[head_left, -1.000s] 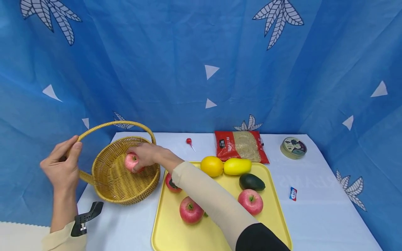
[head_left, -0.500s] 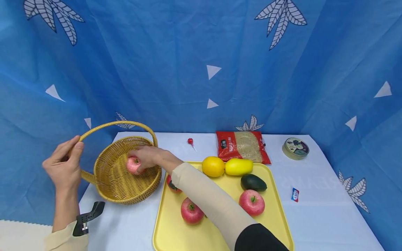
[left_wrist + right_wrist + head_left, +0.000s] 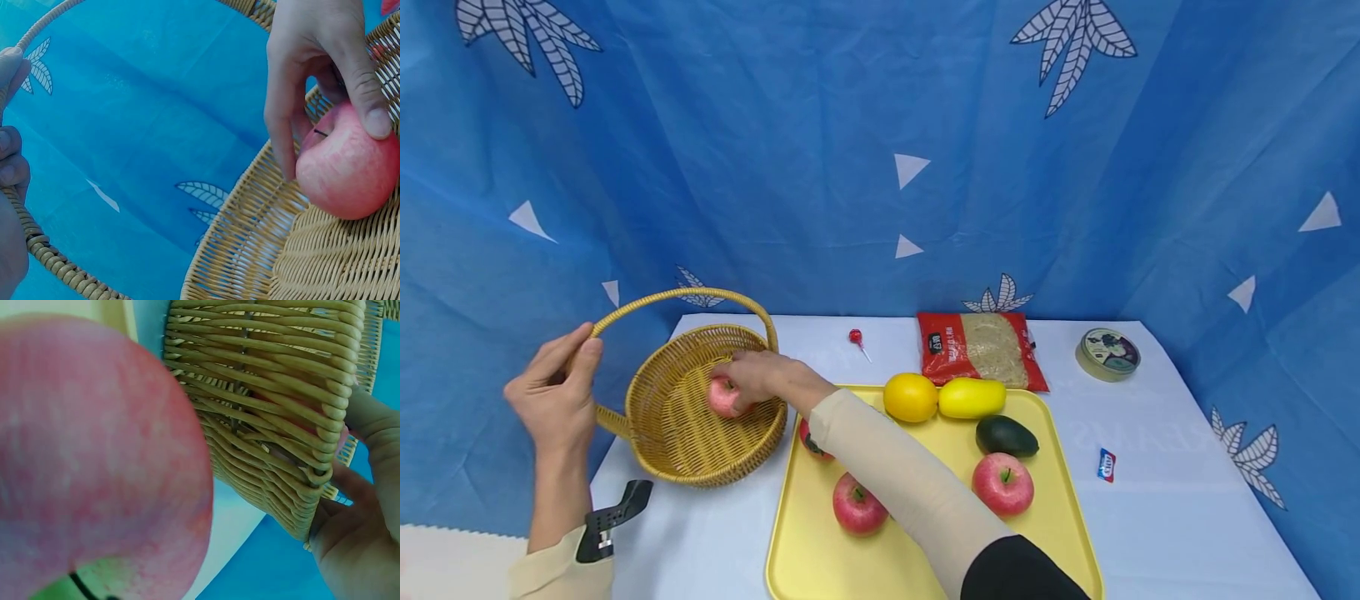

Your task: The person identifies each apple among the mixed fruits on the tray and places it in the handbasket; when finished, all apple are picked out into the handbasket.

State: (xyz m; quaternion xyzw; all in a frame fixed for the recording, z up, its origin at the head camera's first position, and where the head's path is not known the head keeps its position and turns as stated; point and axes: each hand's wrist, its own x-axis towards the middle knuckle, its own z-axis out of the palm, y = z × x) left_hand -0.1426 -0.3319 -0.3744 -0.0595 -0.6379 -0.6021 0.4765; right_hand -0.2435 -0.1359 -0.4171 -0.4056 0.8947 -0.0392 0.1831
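The wicker basket [image 3: 688, 433] stands at the table's left side, its arched handle raised. My left hand [image 3: 557, 392] grips that handle at the left, also visible in the left wrist view, with the handle [image 3: 56, 259] running through the fingers. Inside the basket my right hand [image 3: 760, 375] holds a pink apple [image 3: 724, 398]; in the left wrist view its thumb and fingers lie around the apple [image 3: 350, 165] over the woven floor. The right wrist view shows the hand [image 3: 369, 506] reaching past the basket's rim, the held apple mostly hidden by the weave.
Right of the basket lies a yellow tray [image 3: 820, 567] with several apples, an orange [image 3: 910, 397], a yellow fruit [image 3: 972, 398] and a dark green one [image 3: 1006, 436]. Behind are a lollipop [image 3: 856, 337] and red packet [image 3: 943, 350]; farther right, a round tin [image 3: 1107, 354] and small wrapper [image 3: 1107, 465].
The apple and my right hand have shifted slightly right within the basket. My left hand keeps its grip on the handle. The whole head view has drifted a little.
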